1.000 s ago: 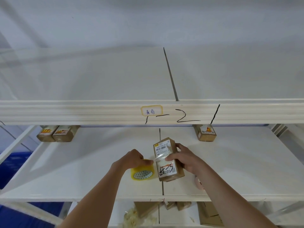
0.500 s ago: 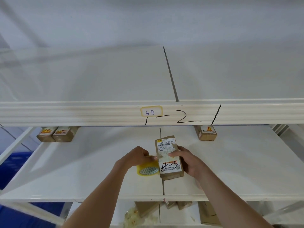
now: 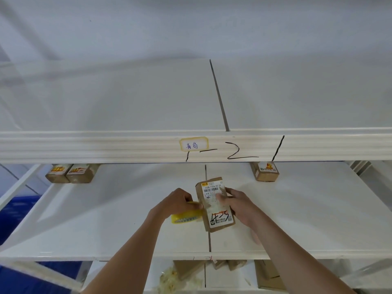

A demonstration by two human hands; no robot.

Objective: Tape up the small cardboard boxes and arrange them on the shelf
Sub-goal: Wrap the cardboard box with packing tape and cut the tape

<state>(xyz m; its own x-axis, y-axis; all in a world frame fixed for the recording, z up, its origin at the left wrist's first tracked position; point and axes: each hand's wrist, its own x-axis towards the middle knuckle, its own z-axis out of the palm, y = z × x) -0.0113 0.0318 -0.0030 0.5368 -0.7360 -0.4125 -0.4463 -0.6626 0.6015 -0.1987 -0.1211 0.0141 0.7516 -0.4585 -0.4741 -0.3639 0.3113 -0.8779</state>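
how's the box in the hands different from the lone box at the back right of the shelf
The held box is gripped by the right hand, with the left hand running a yellow tape roll against its side; the back box sits untouched. The held box bears black scrawl on its label; the back box's label shows an orange picture. The held box is at the front, the back box under the beam. Both are brown cardboard.

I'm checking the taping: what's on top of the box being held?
On the held box lie a barcode label, a handwritten label and clear tape. The right hand presses the tape; its grip covers the right edge. The left hand holds the yellow tape dispenser alongside.
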